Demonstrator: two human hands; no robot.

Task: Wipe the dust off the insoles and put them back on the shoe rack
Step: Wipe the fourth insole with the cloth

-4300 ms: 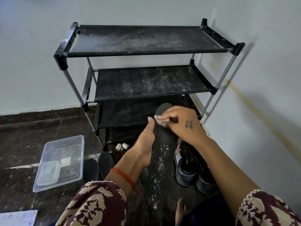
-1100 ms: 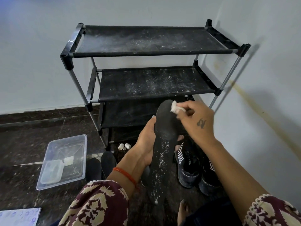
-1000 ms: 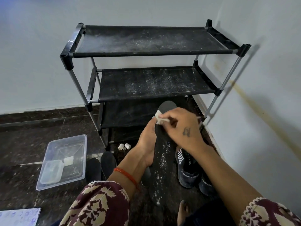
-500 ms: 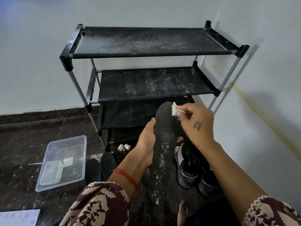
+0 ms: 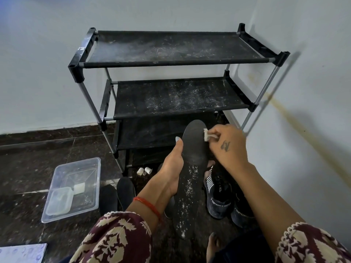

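Head view showed you crouched before the black shoe rack, which stood at twelve o'clock against the pale wall, its top two shelves speckled with white dust. Your left hand gripped the long black insole along its left edge, thumb pressed up the side and fingers wrapped behind it. The insole stood nearly upright at the centre of the frame, toe end pointing toward twelve o'clock and overlapping the rack's lower shelf. Its upper half looked mostly clean, while white flecks covered the lower half down to the heel. Your right hand was pinched shut on a small white wipe, held against the insole's right edge near the toe, at about one o'clock from your left hand.

At four o'clock from the insole, a pair of dark sneakers with white stripes sat on the dark stone floor. Two more dark insoles lay on the floor at eight o'clock, just beside your left forearm. Farther out at nine o'clock a clear plastic tub rested on the floor with a smaller container inside it. Two small white caps lay near the rack's foot.
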